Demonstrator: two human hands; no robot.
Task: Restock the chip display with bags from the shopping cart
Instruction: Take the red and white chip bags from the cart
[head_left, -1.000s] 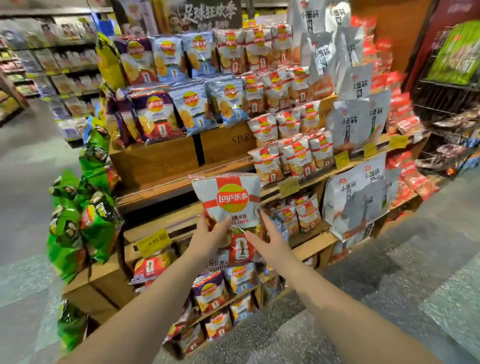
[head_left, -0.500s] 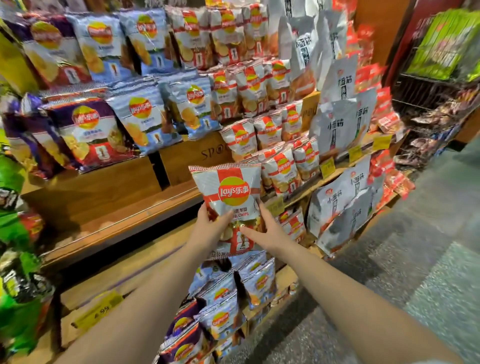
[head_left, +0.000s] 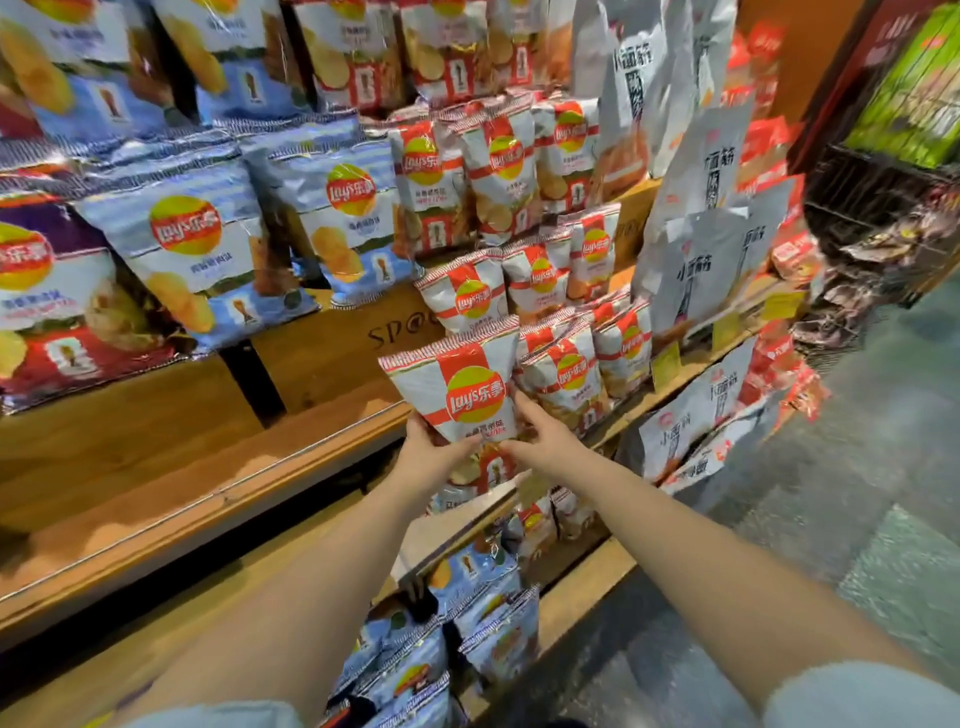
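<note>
My left hand (head_left: 423, 457) and right hand (head_left: 545, 441) grip the red-and-white chip bag (head_left: 460, 387) by its lower corners, upright. Bag sits just left of the matching red bags (head_left: 571, 374) on the wooden shelf (head_left: 291, 452), overlapping one. Blue bags (head_left: 343, 218) above-left of it. Its lower edge is hidden behind my fingers; small print unreadable.

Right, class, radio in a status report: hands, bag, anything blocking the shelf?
Left hand and right hand both grip red-and-white chip bag. Bag upright, near matching bags. Wooden shelf bare to the left, nothing blocking.
</note>
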